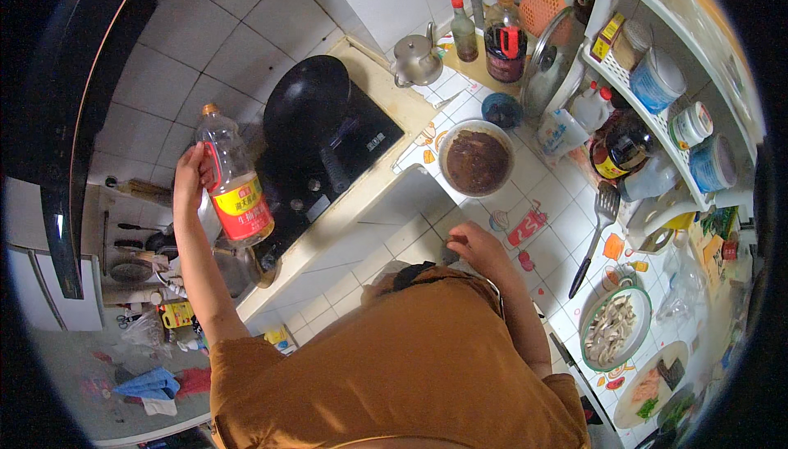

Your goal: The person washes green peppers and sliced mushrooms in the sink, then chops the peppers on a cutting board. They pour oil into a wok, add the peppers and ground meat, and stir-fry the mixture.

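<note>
My left hand point(196, 172) grips the red handle of a large plastic soy sauce bottle point(241, 196), held upright near the black hob. The bottle's orange cap point(210, 108) is on, and its upper part looks clear. Beside it, a black wok point(308, 95) rests on the hob point(369, 123). My right hand point(477, 244) is near my waist at the tiled counter's edge, fingers loosely curled and apart, with nothing visible in it. Beyond it on the counter stands a white bowl point(508, 141) of dark brown food.
Behind the bowl stand a metal teapot point(417, 58), bottles and a glass lid point(551, 58). A slotted spatula point(597, 233), a dish of sliced food point(646, 326) and a plate point(627, 387) lie along the right counter. A white shelf point(665, 132) rises beside them; a range hood point(61, 203) hangs at left.
</note>
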{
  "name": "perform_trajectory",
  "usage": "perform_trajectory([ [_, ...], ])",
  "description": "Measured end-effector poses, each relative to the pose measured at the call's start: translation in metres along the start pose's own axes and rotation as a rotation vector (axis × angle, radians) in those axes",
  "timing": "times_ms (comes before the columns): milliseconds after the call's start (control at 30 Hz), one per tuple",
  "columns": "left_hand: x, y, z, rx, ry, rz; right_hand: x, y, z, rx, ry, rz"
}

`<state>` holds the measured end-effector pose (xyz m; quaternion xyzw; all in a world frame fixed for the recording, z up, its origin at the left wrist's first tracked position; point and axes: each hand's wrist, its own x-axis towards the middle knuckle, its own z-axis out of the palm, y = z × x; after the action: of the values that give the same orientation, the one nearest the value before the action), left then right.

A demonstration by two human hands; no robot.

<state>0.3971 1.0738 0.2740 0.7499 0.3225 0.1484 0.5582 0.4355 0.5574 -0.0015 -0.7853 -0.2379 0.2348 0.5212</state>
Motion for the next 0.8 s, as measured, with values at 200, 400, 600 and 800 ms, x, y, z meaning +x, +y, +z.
perform_trajectory([
  [200,-0.018,0.023,0.026,-0.129,-0.139,0.135,0.001,-0.002,0.0,-0.064,-0.049,0.031],
  [400,-0.029,0.048,0.078,-0.132,-0.184,0.387,-0.008,-0.004,-0.002,-0.026,0.031,0.018],
  [600,-0.006,0.061,0.158,-0.07,-0.267,0.596,-0.022,-0.004,-0.006,0.006,0.062,0.144],
  [800,0.062,0.033,0.273,-0.05,-0.385,0.463,-0.047,-0.006,-0.013,-0.009,0.191,0.292],
])
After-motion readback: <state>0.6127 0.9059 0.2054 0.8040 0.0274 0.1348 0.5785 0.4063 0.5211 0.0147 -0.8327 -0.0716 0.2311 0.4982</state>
